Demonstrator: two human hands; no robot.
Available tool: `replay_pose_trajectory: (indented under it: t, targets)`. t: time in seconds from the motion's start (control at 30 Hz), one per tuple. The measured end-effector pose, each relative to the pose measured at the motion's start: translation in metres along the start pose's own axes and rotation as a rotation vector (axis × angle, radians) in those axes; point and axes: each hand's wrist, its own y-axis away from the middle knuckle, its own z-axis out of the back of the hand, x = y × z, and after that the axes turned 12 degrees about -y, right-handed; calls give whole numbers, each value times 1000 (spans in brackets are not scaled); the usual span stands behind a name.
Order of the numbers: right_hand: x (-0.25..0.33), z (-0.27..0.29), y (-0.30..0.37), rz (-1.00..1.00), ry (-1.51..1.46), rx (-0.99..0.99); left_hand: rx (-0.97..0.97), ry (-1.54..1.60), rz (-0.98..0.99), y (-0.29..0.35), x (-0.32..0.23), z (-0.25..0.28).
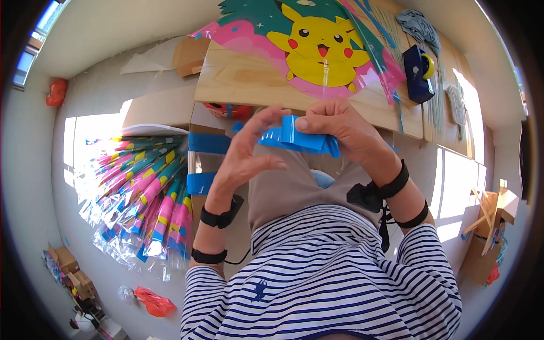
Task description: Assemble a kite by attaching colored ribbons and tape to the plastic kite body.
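**Blue strip point(307, 140) held on one side only**

Only your right hand point(350, 129) is clamped on the strip, thumb against fingers, so a loosened pinch could let it slip or curl onto itself. It hangs above your lap point(275, 177), just off the near edge of the table point(235, 73), which could snag it. Your left hand point(242, 152) is half open, thumb and fingers apart; contact is unclear.

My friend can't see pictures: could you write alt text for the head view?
A person in a striped shirt pinches a blue plastic strip in the right-hand grip; the left-hand grip is open and blurred beside it. A pink, green and yellow cartoon sheet lies on the wooden table ahead; colourful shiny bundles fan out at left.
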Motion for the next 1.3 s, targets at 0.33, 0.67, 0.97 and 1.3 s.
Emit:
replay_pose_trajectory:
  t: [0.33,0.67,0.97,1.3]
  targets:
    - [22,97,32,93,-184,-160,-175,162,336,-30,39,-48]
    - [307,247,-64,974,196,-282,-664,-85,531,-9,42,-15]
    - [155,356,-118,631,1148,-1164,-402,230,530,-32,34,-48]
    - [-54,108,-29,264,485,17,-282,187,263,-111,-3,-85]
